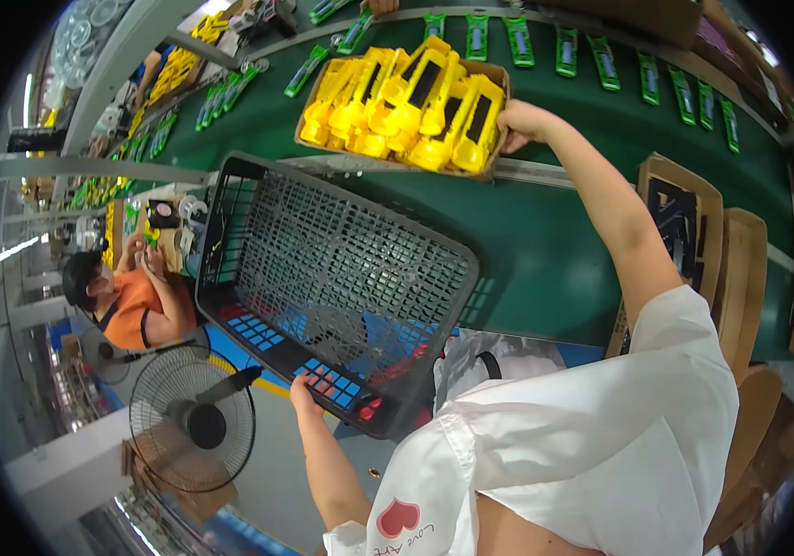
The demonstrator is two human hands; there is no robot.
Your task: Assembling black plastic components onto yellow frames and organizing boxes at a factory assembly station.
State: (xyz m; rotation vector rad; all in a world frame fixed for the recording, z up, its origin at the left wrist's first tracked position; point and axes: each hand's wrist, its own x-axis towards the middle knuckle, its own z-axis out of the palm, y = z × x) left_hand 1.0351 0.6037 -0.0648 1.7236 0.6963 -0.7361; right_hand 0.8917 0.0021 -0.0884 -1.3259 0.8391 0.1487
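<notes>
My left hand point(310, 391) grips the near lower side of a black plastic crate point(350, 264), its fingers against the slotted wall. The crate is tilted and holds nothing; its mesh shows the bench and floor behind it. With my right arm stretched far forward, my right hand point(524, 126) is closed on the right end of a shallow cardboard box point(497, 73). Yellow plastic housings point(415, 97) with dark strips are heaped in that box, which rests at the edge of the green conveyor, beyond the crate.
Green devices point(519, 42) with small windows lie spaced along the conveyor belt point(582, 120). Long cardboard boxes point(740, 278) stand at the right. A black floor fan point(193, 417) stands at lower left. Beyond it a co-worker in an orange top point(137, 320) handles a small part.
</notes>
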